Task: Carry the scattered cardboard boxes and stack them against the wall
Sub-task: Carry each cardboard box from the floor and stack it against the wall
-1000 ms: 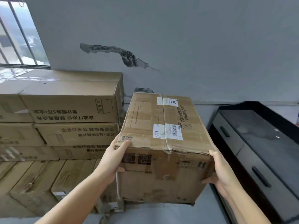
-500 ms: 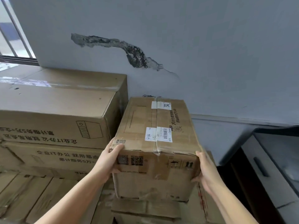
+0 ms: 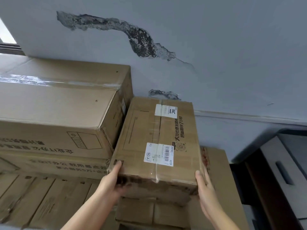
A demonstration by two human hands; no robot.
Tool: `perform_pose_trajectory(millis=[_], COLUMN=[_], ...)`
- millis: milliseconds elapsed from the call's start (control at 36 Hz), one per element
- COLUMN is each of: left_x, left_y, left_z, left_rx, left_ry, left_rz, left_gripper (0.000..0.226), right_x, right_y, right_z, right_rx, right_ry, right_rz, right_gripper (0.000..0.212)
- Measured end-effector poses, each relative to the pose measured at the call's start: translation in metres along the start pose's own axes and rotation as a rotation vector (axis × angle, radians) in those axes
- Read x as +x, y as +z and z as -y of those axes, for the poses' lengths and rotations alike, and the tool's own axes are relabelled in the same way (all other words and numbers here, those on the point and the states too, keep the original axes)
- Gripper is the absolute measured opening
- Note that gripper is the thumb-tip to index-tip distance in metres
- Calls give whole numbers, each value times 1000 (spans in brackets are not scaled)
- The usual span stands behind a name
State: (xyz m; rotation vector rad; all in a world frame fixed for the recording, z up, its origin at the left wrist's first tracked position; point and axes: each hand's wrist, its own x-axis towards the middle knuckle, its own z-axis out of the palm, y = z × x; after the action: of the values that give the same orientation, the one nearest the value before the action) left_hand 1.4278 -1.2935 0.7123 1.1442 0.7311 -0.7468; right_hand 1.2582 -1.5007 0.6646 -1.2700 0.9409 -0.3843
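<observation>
I hold a taped brown cardboard box (image 3: 159, 130) with white shipping labels by its near end. My left hand (image 3: 111, 183) grips the near-left corner, thumb on the top face. At the near-right corner, my right hand (image 3: 206, 190) clasps the edge, fingers along the side. The box's far end is close to the grey wall (image 3: 224, 47), and its left side lies against a tall stack of large printed boxes (image 3: 58, 105). It sits over another brown box (image 3: 216, 171); whether its weight rests there I cannot tell.
More cartons (image 3: 41, 201) lie low at the lower left, below the tall stack. A grey cabinet with dark handles (image 3: 282, 171) stands at the right, with a narrow dark gap between it and the boxes. A window edge (image 3: 6, 37) shows at top left.
The box has gone forward and down from mid-air to beside the tall stack, close to the wall. Both hands stayed on its near corners.
</observation>
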Motion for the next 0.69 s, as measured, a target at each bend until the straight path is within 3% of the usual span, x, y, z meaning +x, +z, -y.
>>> perform_pose_trajectory(millis=[111,250,472,694], left_x=[5,10,22,26], left_y=[22,48,30,40], left_z=[-18,-37,-24,-25], left_rx=[-121,-44,50,7], left_ry=[-19,69,118,124], left_rz=[60,62,122,79], left_gripper=[29,41,34,33], right_x=[19,49,47,53], right_y=[11,19,16,17], right_z=[22,51,45,53], right_rx=[-38,-105,-125,-199], right_ry=[-32,-40,-66,-91], right_rz=[14,-24,8,-1], right_gripper=[48,49,47,47])
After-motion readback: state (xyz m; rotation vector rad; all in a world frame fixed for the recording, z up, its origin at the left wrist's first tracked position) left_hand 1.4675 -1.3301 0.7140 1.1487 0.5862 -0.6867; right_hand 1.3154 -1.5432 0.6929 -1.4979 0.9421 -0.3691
